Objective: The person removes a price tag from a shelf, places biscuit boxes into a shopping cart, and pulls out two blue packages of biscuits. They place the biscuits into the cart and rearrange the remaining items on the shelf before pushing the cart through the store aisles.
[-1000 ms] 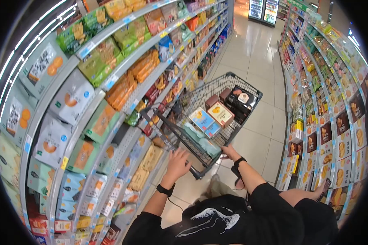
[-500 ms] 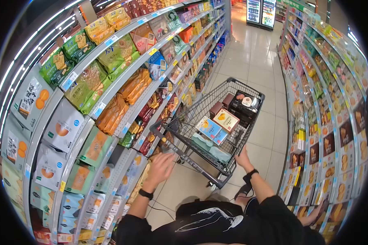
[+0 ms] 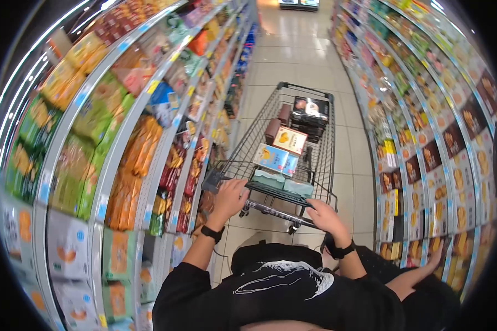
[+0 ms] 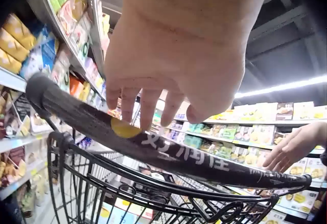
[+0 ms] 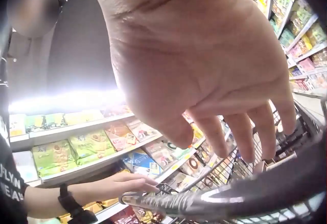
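A black shopping cart with a dark handle bar (image 3: 279, 214) stands in front of the person. The left hand (image 3: 230, 199) is at the handle's left part; in the left wrist view its fingers hang loosely extended, tips by the bar (image 4: 168, 150). At the handle's right end is the right hand (image 3: 327, 218), its fingers (image 5: 244, 132) spread and relaxed above the bar in the right wrist view. Whether either palm touches the bar cannot be told. The cart holds a blue box (image 3: 270, 157), a white-and-orange box (image 3: 290, 140), dark boxes (image 3: 310, 107) and pale green packs (image 3: 269, 179).
Shelves of bagged snacks (image 3: 135, 146) line the left side, close to the cart's handle. More shelves (image 3: 425, 160) run along the right. A tiled aisle floor (image 3: 287, 55) stretches ahead. Another person's arm (image 3: 414, 277) reaches in at the lower right.
The cart has turned from angled right to pointing nearly straight along the aisle. The left hand has moved from beside the handle to it; the right hand has shifted from the basket's side to the handle's end.
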`<state>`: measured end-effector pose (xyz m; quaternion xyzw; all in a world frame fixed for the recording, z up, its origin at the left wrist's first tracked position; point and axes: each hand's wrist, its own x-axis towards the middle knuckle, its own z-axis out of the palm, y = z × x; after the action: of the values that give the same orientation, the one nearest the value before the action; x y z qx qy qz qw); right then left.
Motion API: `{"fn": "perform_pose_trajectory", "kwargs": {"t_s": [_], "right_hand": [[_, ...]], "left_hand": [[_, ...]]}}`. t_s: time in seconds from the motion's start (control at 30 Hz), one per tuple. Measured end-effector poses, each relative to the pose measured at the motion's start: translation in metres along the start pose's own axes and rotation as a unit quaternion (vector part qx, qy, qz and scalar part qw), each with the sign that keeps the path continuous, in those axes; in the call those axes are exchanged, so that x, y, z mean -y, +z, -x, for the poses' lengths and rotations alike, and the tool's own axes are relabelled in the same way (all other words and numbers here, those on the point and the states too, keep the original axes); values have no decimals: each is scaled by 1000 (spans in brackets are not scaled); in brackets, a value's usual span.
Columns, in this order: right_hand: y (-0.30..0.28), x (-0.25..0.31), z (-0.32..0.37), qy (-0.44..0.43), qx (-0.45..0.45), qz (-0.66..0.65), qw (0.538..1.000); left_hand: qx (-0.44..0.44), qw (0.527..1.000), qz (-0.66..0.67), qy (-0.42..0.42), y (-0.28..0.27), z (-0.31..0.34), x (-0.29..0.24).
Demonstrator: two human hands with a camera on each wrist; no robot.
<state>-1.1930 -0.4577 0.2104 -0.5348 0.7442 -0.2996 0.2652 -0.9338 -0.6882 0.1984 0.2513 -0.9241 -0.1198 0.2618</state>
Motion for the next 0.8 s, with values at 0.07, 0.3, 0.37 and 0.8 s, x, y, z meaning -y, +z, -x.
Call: {"fn": "perform_pose_trajectory", "kwargs": {"t_s": [0.07,0.3,0.37,0.8], "right_hand": [[26,-9,-13,5,-60,34,998],[38,-9,-51,21,-321,220,921],[31,-15,-63,37,-317,219,922],[-42,-82,-163,59,-317,245,914]], "left_hand": [[121,991,26,-50,27,-16,11],[229,972,-41,-38,49,-70,14],[247,968,-36,-22,60,-81,22],[210,976,-62,-17,125,-200,31]]}}
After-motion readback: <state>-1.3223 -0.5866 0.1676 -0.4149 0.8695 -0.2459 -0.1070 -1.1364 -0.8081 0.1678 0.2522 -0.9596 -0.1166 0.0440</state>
